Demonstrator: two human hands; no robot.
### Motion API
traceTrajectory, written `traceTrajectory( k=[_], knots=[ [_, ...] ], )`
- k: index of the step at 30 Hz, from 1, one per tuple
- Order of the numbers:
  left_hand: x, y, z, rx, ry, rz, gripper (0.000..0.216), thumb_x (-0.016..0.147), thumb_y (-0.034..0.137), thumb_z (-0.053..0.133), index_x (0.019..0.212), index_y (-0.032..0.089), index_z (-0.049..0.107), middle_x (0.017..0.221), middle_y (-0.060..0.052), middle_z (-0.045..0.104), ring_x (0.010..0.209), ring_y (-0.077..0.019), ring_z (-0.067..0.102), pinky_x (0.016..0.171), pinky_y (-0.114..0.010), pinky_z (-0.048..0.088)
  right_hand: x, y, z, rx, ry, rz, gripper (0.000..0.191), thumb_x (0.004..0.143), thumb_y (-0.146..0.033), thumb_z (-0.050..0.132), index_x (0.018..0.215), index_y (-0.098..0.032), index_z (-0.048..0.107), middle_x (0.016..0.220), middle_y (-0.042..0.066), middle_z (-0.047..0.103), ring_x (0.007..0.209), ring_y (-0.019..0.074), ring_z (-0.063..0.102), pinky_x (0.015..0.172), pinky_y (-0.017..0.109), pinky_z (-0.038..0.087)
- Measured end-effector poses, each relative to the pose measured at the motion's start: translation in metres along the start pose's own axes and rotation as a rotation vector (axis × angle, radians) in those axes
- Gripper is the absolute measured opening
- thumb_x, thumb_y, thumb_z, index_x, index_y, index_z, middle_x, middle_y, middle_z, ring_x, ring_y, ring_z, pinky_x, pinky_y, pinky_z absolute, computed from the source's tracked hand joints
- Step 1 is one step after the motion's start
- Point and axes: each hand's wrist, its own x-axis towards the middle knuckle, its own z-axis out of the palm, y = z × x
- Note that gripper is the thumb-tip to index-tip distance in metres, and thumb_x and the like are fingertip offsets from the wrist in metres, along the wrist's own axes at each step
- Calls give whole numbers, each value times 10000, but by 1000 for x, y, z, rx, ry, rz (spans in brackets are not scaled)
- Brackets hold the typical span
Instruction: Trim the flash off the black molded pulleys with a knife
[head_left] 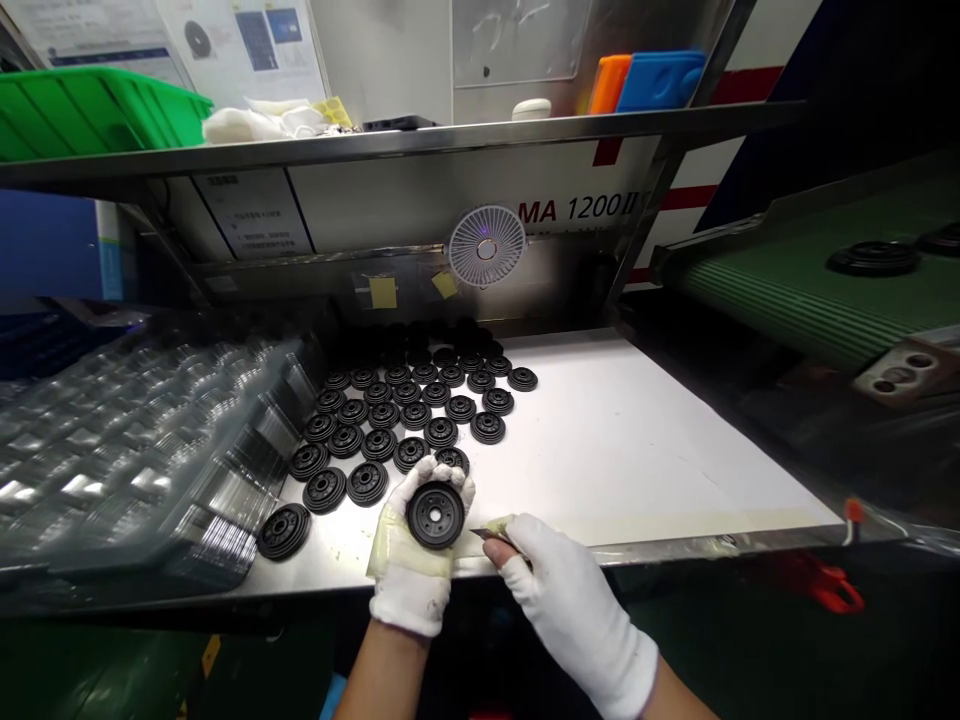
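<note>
My left hand [412, 560], in a white cotton glove with tape around it, holds up a black ribbed rubber disc [436, 515] with a central hole and several smaller holes. My right hand [562, 610], also gloved in white, pinches a small trimming knife [491, 537] close to the disc's right side, with the blade not touching it. Behind my left hand, many similar black discs [405, 420] lie flat in loose rows on a white-covered steel bench [637, 450]. The nearest of these touch or nearly touch my left glove.
Stacked clear plastic blister trays [150, 450] fill the bench's left side. To the right, a green belt conveyor [795, 290] carries black discs. A small desk fan [487, 245] hangs under a steel shelf [375, 148] that holds a green bin [97, 110] and white cloth [262, 123].
</note>
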Motion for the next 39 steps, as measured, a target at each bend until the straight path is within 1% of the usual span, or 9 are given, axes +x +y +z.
traceTrajectory(
  k=[8, 14, 19, 24, 26, 31, 34, 37, 39],
  knots=[
    [-5, -4, 11, 14, 23, -5, 28, 728, 141, 584, 720, 140, 611, 696, -36, 619, 737, -153, 610, 764, -330, 506, 6, -8, 1, -67, 119, -45, 225, 893, -310, 372, 904, -237, 584, 763, 8, 621, 690, 156, 565, 605, 253, 387],
    [-4, -7, 8, 40, 18, -42, 23, 720, 145, 581, 710, 151, 601, 664, -23, 585, 663, -141, 583, 717, -337, 504, 13, -10, -9, -119, -55, -77, 265, 863, -386, 433, 693, -232, 566, 669, -16, 602, 591, 130, 532, 520, 222, 332],
    [-9, -10, 6, 136, -36, 19, 69, 725, 193, 587, 774, 151, 610, 674, -31, 582, 669, -164, 584, 704, -350, 499, 19, -9, -23, -222, 4, -25, 288, 856, -386, 438, 650, -214, 543, 633, -11, 581, 555, 122, 503, 514, 224, 311],
    [-10, -6, 10, 74, -3, -9, 41, 729, 165, 574, 735, 142, 607, 659, -27, 578, 662, -142, 579, 766, -357, 487, 9, -15, -31, -68, -285, -102, 237, 807, -346, 517, 616, -211, 553, 550, -42, 536, 490, 100, 453, 443, 199, 278],
    [-8, -3, 12, 63, 22, -47, 43, 723, 155, 570, 703, 137, 603, 670, -35, 589, 680, -152, 589, 788, -378, 484, 5, -16, -36, 55, -314, -133, 230, 826, -342, 488, 658, -211, 575, 589, -31, 555, 527, 112, 477, 457, 200, 325],
    [-6, 3, 9, 57, 97, -101, 104, 719, 202, 560, 756, 130, 625, 802, -91, 646, 863, -258, 609, 827, -500, 455, 3, -1, -46, 291, -178, -112, 265, 863, -270, 407, 1071, -263, 570, 949, 26, 612, 844, 177, 549, 751, 303, 447],
    [-13, 6, 4, 33, -9, -146, 268, 743, 226, 514, 985, 161, 607, 1059, -133, 615, 1051, -308, 533, 860, -557, 410, 2, 17, -43, 427, -123, 27, 438, 831, -235, 421, 1267, -275, 433, 978, 31, 593, 769, 157, 563, 719, 319, 477],
    [-22, 8, 2, 63, -93, -150, 430, 737, 144, 484, 1161, 213, 508, 1247, -115, 511, 1148, -329, 450, 877, -569, 392, 3, 27, -40, 664, -5, 188, 401, 816, -297, 459, 1207, -219, 507, 797, 15, 597, 535, 108, 520, 572, 288, 487],
    [-25, 9, 4, 145, -34, -120, 409, 741, 139, 511, 1145, 198, 507, 1221, -123, 527, 1102, -344, 489, 828, -520, 449, 4, 26, -44, 821, 110, 232, 365, 798, -373, 511, 1105, -188, 583, 803, 34, 607, 586, 123, 552, 627, 299, 495]
  ],
)
